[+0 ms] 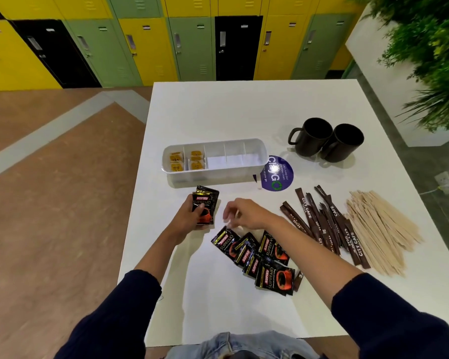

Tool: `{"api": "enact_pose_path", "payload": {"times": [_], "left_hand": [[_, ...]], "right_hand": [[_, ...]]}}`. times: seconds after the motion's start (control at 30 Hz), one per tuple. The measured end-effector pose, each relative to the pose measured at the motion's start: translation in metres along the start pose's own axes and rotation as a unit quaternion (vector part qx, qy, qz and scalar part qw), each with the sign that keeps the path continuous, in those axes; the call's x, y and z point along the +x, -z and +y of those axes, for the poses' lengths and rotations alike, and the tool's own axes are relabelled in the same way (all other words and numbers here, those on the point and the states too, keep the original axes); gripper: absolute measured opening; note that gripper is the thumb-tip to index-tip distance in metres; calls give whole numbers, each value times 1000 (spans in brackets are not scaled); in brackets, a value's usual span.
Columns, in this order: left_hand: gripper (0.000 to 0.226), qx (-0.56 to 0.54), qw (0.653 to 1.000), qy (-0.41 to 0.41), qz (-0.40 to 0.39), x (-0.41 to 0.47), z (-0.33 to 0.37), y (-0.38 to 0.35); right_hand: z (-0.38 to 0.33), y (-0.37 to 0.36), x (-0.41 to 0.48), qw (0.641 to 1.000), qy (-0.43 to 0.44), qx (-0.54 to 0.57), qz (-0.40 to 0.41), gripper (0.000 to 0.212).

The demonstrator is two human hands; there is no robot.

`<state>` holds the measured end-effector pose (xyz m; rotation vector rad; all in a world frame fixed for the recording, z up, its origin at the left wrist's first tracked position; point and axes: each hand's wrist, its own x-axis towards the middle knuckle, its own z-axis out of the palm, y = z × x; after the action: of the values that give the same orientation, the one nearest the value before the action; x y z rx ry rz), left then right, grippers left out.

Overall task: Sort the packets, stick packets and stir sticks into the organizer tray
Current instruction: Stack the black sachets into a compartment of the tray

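— What's the left hand (187, 221) got?
— A couple of Kopiko Supremo packets (205, 203), thumb clamped over the front, just in front of the organizer tray (213, 177).
— And the right hand (244, 213)?
— Blurred, fingers loosely stretched, nothing in them that I can see, above the pile of coffee packets (262, 260) on the white table (218, 112).
— Anything in the tray?
— Small orange packets (176, 159) in its two left compartments. Right of the pile lie brown sugar sticks (319, 224), then wooden stir sticks (381, 229). Two black mugs (327, 141) stand behind.
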<state>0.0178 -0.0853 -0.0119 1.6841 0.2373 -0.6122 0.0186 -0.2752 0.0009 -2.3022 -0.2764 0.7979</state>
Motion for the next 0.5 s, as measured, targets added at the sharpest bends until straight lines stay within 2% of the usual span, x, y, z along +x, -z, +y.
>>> {"api": "enact_pose_path", "payload": {"times": [0.1, 0.27, 0.5], "left_hand": [[22, -15, 1000, -5, 0, -1, 1, 5], [18, -24, 1000, -11, 6, -1, 3, 4], [20, -39, 999, 12, -18, 0, 0, -1]], "right_hand": [[-1, -13, 1, 996, 34, -72, -46, 43], [2, -20, 0, 992, 37, -121, -16, 33], [2, -16, 1, 994, 13, -111, 16, 33]]}}
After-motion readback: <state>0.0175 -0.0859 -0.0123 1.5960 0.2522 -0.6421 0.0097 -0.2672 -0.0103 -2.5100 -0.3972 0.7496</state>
